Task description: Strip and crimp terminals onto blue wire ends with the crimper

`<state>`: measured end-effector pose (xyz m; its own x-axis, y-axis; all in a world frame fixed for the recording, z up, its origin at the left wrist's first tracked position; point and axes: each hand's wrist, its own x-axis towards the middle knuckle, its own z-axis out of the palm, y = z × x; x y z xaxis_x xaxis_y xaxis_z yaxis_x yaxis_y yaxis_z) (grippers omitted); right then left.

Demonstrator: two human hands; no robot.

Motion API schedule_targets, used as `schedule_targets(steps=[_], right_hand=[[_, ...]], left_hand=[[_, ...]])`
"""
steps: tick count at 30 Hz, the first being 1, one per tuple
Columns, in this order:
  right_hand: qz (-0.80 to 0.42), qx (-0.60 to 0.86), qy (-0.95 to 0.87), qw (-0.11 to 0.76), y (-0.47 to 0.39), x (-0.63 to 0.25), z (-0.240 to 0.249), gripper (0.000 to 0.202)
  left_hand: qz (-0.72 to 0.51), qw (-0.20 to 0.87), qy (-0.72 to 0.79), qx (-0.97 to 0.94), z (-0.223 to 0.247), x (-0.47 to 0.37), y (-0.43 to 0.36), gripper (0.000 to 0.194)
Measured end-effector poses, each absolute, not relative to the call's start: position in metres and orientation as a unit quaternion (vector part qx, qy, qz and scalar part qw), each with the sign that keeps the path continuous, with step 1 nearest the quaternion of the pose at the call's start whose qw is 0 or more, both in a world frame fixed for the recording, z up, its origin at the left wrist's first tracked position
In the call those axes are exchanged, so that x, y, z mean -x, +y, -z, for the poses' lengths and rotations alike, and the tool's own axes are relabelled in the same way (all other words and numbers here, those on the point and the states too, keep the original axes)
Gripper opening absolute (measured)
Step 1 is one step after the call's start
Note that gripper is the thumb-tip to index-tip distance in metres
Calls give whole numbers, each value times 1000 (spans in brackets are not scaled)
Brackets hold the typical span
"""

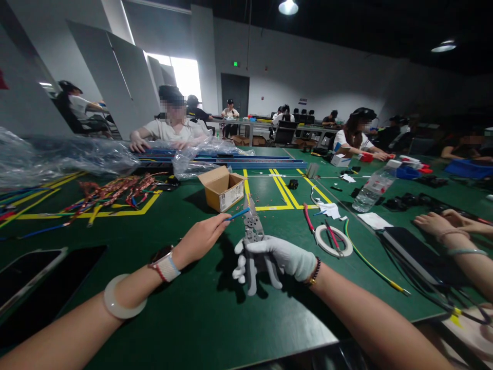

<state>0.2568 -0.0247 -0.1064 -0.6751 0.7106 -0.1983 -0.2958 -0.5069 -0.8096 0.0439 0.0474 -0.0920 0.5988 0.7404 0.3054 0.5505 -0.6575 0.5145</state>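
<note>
My bare left hand pinches a short blue wire, whose far end reaches the jaws of a pair of wire strippers. Whether the jaws grip the wire is too small to tell. A white glove covers my right hand, which is wrapped round the grey handles of the strippers, jaws pointing away from me. Just beyond the wire stands an open cardboard box. To the right of the strippers lie a white tape roll, a red wire and a yellow-green wire.
Stripped copper wires lie in a heap at left, near two dark phone-like slabs. A water bottle and a black box-shaped device are at right, beside another person's hands. Plastic film and blue rails lie farther back.
</note>
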Motion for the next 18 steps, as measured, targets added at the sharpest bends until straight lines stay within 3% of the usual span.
schedule_targets(steps=[7,13,18], right_hand=[[-791,308,-451,276,-22,-272,94,28],[-858,292,-376,195,-33,-274,76,43],[-855,308,-362,207,-48,-276,68,46]], left_hand=[[-284,154,348,-880,99,-39,48,34],[-316,157,399,-846,99,-35,55,41],[-299,171,424,-838,95,-37,53,34]])
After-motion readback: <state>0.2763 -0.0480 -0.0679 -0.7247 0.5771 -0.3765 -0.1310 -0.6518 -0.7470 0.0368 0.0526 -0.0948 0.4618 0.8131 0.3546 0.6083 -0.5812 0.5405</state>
